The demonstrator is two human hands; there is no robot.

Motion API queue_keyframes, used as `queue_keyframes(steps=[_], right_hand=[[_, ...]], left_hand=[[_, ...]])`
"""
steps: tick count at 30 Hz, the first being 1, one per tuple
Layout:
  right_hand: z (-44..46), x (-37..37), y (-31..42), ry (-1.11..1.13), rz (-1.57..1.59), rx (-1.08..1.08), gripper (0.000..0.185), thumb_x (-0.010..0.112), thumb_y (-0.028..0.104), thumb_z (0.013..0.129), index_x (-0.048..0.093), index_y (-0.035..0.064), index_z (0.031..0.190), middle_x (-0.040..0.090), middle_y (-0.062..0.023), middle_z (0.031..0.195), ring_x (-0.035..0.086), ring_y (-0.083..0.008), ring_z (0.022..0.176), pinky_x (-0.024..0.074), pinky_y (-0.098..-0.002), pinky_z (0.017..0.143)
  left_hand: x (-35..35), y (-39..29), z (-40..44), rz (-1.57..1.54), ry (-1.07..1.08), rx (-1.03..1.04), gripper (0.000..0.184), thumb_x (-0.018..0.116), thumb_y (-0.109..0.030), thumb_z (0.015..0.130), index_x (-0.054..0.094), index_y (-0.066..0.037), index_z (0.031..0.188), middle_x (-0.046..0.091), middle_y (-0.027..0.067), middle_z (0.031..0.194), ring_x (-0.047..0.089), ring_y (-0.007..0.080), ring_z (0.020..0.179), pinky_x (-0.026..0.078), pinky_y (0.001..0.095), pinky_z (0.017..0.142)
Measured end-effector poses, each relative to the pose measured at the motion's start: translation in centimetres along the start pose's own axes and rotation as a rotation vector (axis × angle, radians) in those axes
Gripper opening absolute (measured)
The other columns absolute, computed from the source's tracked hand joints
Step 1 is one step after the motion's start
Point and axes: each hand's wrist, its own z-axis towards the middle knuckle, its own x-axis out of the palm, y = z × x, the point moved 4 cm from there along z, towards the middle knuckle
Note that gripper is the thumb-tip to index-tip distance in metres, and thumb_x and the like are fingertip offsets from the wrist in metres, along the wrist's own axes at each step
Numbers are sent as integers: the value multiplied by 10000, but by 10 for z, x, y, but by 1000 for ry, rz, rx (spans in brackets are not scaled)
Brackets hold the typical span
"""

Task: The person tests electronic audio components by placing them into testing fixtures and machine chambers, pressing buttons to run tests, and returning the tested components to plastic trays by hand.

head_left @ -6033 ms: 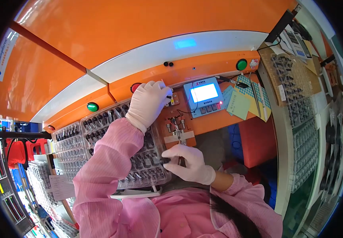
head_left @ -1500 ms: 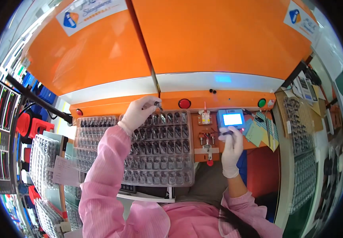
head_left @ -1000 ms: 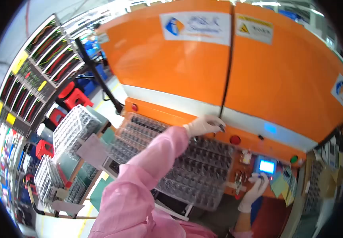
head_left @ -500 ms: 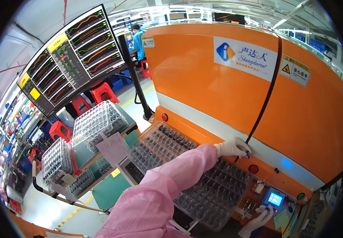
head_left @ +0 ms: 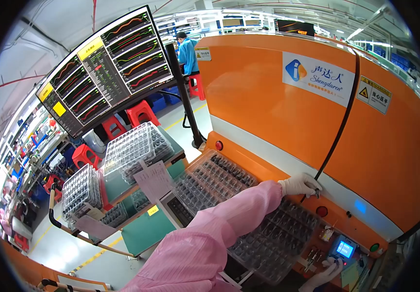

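Note:
My gloved left hand (head_left: pixel 300 186) pinches a small dark part (head_left: pixel 317 193) over the back edge of a clear tray (head_left: pixel 273 243), whose pockets hold dark parts. At the lower right, my gloved right hand (head_left: pixel 324 276) has its fingertips pressed together, close in front of a small blue device (head_left: pixel 343 248) with a lit screen. What those fingers hold is too small to make out. Left of the device is a metal fixture (head_left: pixel 313 258). A second clear tray (head_left: pixel 212 177) with dark parts lies partly behind my left sleeve.
Orange machine covers (head_left: pixel 278 112) rise behind the trays. A large monitor (head_left: pixel 107 73) with graphs stands at the upper left on a black post (head_left: pixel 185 97). Stacked trays (head_left: pixel 137 148) and red stools (head_left: pixel 142 113) are below it. A person (head_left: pixel 187 56) in blue is farther back.
The view has swung left and up, bringing the monitor and stools into full view. My left hand has come away from beside the blue device to the tray's back edge, now with a small dark part.

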Motion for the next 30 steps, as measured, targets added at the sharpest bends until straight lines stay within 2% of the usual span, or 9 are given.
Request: queue_keyframes(steps=[3, 7, 8, 11, 19, 22, 30], right_hand=[[5, -15, -36, 8, -139, 90, 289, 376, 216, 1026, 494, 9, 1190, 561, -65, 909, 492, -142, 732, 426, -297, 708], [5, -13, -27, -24, -223, 87, 287, 396, 205, 1018, 480, 11, 1212, 571, -70, 920, 500, -137, 753, 433, -284, 711], [3, -10, -20, -17, -223, 85, 287, 396, 205, 1018, 480, 11, 1212, 571, -70, 920, 500, -137, 753, 433, -284, 711], [-3, 2, 6, 19, 27, 11, 255, 438, 218, 1005, 522, -5, 1095, 614, -142, 871, 540, -204, 681, 455, -317, 637], [-3, 0, 2, 58, 8, 48, 245, 436, 205, 1007, 520, 2, 1116, 607, -135, 914, 542, -201, 723, 454, -317, 655], [-3, 0, 3, 77, 30, 36, 248, 440, 205, 1006, 519, 1, 1123, 606, -134, 911, 541, -200, 722, 454, -317, 661], [-3, 1, 3, 68, 30, 74, 253, 446, 204, 1003, 517, -2, 1133, 604, -130, 909, 544, -204, 728, 460, -319, 675]], left_hand=[[-1, 3, 3, 16, 23, 32, 255, 598, 15, 874, 654, 17, 1123, 710, 82, 936, 632, 103, 764, 528, 229, 650], [1, -2, 0, 45, 15, 41, 247, 599, 14, 874, 653, 22, 1115, 710, 83, 930, 635, 107, 759, 528, 229, 649], [2, -4, -1, 44, 7, 41, 245, 606, 6, 864, 661, 16, 1102, 712, 78, 911, 623, 104, 719, 521, 231, 633], [2, -6, -2, 40, -10, 43, 240, 620, -9, 842, 676, 5, 1075, 716, 68, 873, 598, 98, 638, 507, 234, 603], [0, -4, 0, -8, 3, 30, 251, 614, -9, 844, 670, 15, 1087, 716, 79, 877, 615, 102, 661, 519, 234, 623], [0, -2, 0, -10, 38, 6, 241, 597, -15, 886, 649, 33, 1115, 709, 85, 938, 636, 113, 783, 529, 232, 671], [1, -3, 0, -6, 38, 0, 246, 591, -14, 889, 651, 21, 1125, 710, 87, 946, 632, 107, 780, 523, 231, 674]])
